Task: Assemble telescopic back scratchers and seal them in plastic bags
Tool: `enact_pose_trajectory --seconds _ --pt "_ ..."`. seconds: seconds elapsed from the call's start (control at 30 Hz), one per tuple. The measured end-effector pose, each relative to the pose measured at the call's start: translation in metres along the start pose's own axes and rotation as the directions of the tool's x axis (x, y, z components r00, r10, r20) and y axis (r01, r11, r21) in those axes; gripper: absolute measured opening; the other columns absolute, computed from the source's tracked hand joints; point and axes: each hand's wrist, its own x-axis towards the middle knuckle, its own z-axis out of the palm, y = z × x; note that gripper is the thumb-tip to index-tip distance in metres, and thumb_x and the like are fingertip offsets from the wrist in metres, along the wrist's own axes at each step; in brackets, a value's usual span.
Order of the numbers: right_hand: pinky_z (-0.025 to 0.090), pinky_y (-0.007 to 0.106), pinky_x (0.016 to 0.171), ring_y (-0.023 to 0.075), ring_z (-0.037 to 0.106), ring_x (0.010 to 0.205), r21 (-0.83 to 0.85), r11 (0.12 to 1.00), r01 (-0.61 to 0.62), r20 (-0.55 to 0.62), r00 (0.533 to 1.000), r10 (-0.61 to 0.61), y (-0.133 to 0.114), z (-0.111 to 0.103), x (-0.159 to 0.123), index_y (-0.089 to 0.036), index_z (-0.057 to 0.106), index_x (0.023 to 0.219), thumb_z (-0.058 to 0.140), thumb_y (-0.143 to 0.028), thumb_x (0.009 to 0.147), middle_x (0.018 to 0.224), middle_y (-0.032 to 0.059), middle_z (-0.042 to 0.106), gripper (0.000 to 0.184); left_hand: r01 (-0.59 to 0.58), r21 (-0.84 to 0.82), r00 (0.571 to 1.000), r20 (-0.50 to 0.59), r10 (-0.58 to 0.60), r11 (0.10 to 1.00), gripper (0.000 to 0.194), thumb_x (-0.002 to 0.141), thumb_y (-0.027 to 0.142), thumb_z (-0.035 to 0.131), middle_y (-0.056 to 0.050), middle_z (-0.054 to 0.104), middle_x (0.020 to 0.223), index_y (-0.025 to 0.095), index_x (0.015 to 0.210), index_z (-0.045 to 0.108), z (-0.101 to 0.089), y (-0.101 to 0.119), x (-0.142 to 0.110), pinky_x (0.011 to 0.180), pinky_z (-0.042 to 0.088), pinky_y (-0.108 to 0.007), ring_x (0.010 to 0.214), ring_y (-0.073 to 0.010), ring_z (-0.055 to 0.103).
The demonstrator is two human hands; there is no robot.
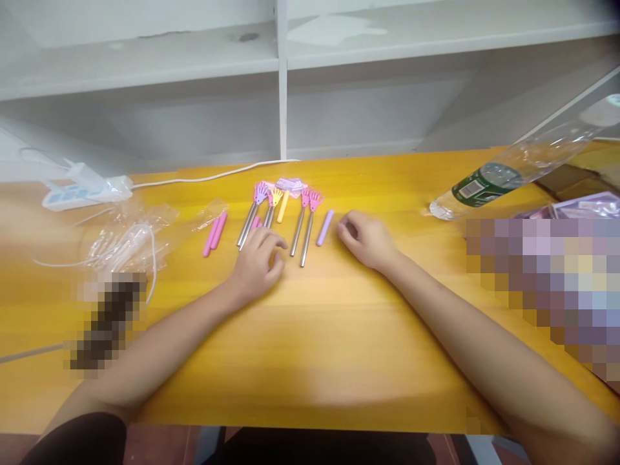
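Note:
My left hand [259, 263] rests on the table with bent fingers, thumb and index finger apart, and no object visible in it. Its fingertips partly hide a pink tube [255, 222] and the rods of some small hand-shaped back scratchers, one with a purple head [260, 192] and one with a yellow head [276, 196]. Between my hands lie two pink-headed back scratchers [310, 223] with metal rods. A lilac tube [325, 228] is just left of my right hand [364, 239], which lies loosely curled, nothing seen in it. A yellow tube [283, 206] lies farther back.
Two pink tubes [215, 234] lie left, near crumpled clear plastic bags [130, 242] and a white power strip [87, 192] with cables. A tilted water bottle [489, 184] is at right, beside a blurred-out pile [547, 271]. White shelving [282, 84] borders the table's back.

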Motion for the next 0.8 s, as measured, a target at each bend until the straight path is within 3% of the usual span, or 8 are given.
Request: enact_pose_trajectory --seconds 0.1,0.23,0.33,0.43,0.5,0.6,0.7,0.8 --pt "0.041 0.028 0.067 0.0174 0.059 0.074 -0.005 0.969 0.248 -0.049 0.967 -0.248 -0.002 0.001 -0.004 -0.017 0.069 0.119 0.048 -0.021 0.107 0.095 0.0067 0.067 0.025 -0.025 0.100 0.999 0.044 0.020 0.995 0.024 0.090 0.006 0.055 -0.009 0.066 0.106 0.020 0.107 0.064 0.001 -0.004 -0.002 0.098 0.050 -0.044 0.104 -0.0264 0.059" --pt "0.035 0.028 0.061 0.0144 0.052 0.066 -0.150 0.843 0.516 0.054 0.856 -0.514 -0.018 0.003 -0.013 -0.023 0.069 0.134 0.047 -0.017 0.111 0.100 0.0056 0.066 0.032 -0.171 0.052 0.984 0.066 0.168 0.984 0.023 0.092 0.006 0.053 -0.010 0.068 0.104 0.019 0.107 0.063 0.001 0.006 -0.008 0.092 0.052 -0.041 0.100 -0.0250 0.060" --pt "0.037 0.029 0.063 0.0156 0.054 0.071 -0.136 0.794 0.592 0.139 0.805 -0.577 -0.031 0.004 -0.017 -0.020 0.064 0.143 0.049 -0.015 0.111 0.101 0.0067 0.064 0.035 -0.399 -0.147 0.876 0.231 0.424 0.905 0.016 0.093 0.009 0.053 -0.007 0.072 0.098 0.021 0.100 0.062 0.005 0.018 -0.014 0.082 0.052 -0.037 0.089 -0.0219 0.061" --pt "0.038 0.028 0.063 0.0161 0.055 0.075 -0.107 0.780 0.617 0.171 0.784 -0.597 -0.038 0.000 -0.017 -0.019 0.065 0.143 0.049 -0.014 0.111 0.102 0.0077 0.063 0.035 -0.497 -0.262 0.765 0.318 0.560 0.827 0.014 0.095 0.012 0.051 -0.004 0.071 0.085 0.022 0.088 0.059 0.010 0.024 -0.020 0.070 0.049 -0.035 0.077 -0.0194 0.061" --pt "0.039 0.028 0.064 0.0160 0.056 0.076 -0.067 0.770 0.635 0.168 0.768 -0.618 -0.040 -0.002 -0.017 -0.020 0.068 0.136 0.050 -0.016 0.112 0.101 0.0074 0.063 0.031 -0.473 -0.279 0.783 0.302 0.543 0.836 0.016 0.095 0.013 0.050 -0.003 0.071 0.083 0.023 0.086 0.059 0.012 0.022 -0.022 0.068 0.049 -0.034 0.075 -0.0183 0.062" --pt "0.040 0.027 0.066 0.0153 0.058 0.077 0.062 0.779 0.624 0.126 0.770 -0.626 -0.043 -0.004 -0.017 -0.023 0.075 0.121 0.051 -0.022 0.113 0.098 0.0052 0.065 0.025 -0.329 -0.289 0.890 0.224 0.398 0.899 0.020 0.095 0.009 0.049 -0.004 0.072 0.085 0.022 0.086 0.060 0.010 0.016 -0.021 0.073 0.052 -0.031 0.078 -0.0168 0.065" --pt "0.044 0.027 0.070 0.0155 0.062 0.080 0.175 0.805 0.567 0.054 0.810 -0.583 -0.048 -0.002 -0.018 -0.022 0.075 0.112 0.056 -0.033 0.112 0.102 0.0052 0.068 0.022 -0.197 -0.341 0.942 0.195 0.274 0.919 0.025 0.095 0.005 0.046 -0.004 0.070 0.084 0.021 0.083 0.061 0.008 0.015 -0.018 0.074 0.053 -0.029 0.077 -0.0156 0.065" --pt "0.044 0.030 0.072 0.0184 0.063 0.080 0.090 0.878 0.470 0.037 0.879 -0.474 -0.054 0.003 -0.020 -0.017 0.072 0.113 0.055 -0.042 0.112 0.099 0.0075 0.068 0.030 -0.156 -0.378 0.946 0.207 0.248 0.912 0.027 0.095 0.004 0.045 -0.004 0.069 0.083 0.021 0.081 0.061 0.008 0.016 -0.017 0.073 0.053 -0.028 0.077 -0.0151 0.065"
